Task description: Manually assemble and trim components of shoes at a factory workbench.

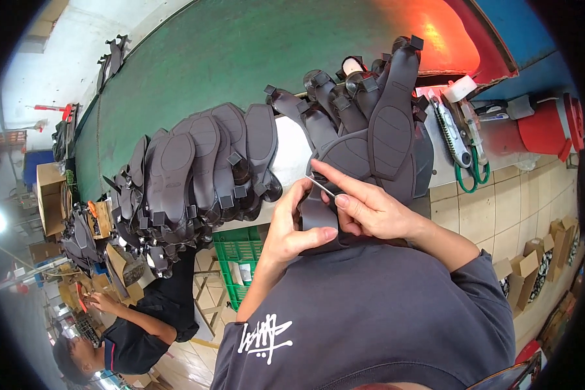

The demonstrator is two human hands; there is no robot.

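Observation:
In front of my chest, my left hand [286, 229] is wrapped round a dark high-heeled shoe [316, 216], its thumb along the near side. My right hand [378, 211] pinches a slim metal tool [321, 187] with a narrow pointed blade, index finger stretched along it. The blade lies close over the shoe's edge; whether it touches cannot be made out. Just beyond my hands, a pile of upturned black high-heeled shoes [391, 123] rests on the bench, ribbed soles up and square heel tips showing.
More upturned shoes [205, 146] overlap along the green bench top [240, 55]. A utility knife [450, 129] and green-handled scissors [463, 179] lie right. An orange glow [432, 39] fills the far right. Below stands a green crate [231, 250]. A co-worker [127, 331] works at lower left.

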